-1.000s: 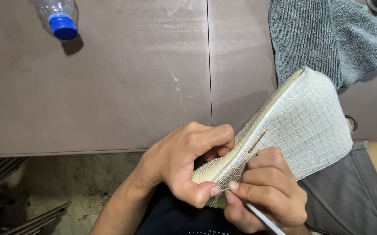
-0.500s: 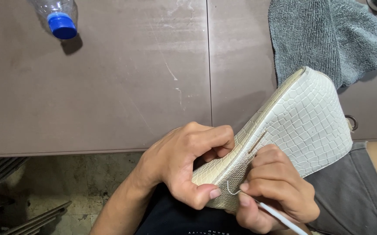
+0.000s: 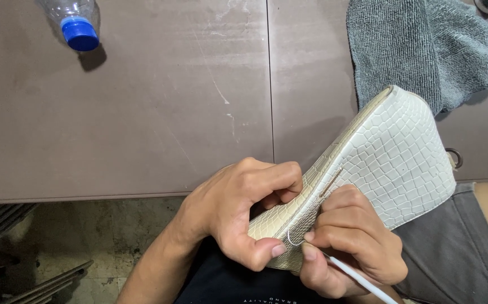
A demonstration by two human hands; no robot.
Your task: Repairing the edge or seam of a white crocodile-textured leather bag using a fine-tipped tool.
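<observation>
**Both hands on the shoe at the table's near edge**

Head view: the white shoe [image 3: 390, 163] juts over the table's [image 3: 159, 112] near edge, toe toward the towel [image 3: 418, 45]. The left hand [image 3: 238, 217], grip clenched, clamps the shoe's lower end. The right hand [image 3: 351, 247] pinches a white tool [image 3: 362, 280] against the sole edge. A bottle [image 3: 78, 28] stands at the far left corner, with bare tabletop between it and the shoe.

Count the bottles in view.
1: a clear plastic bottle with a blue cap, top left on the brown table, cut off by the frame edge. More may sit out of frame.
</observation>
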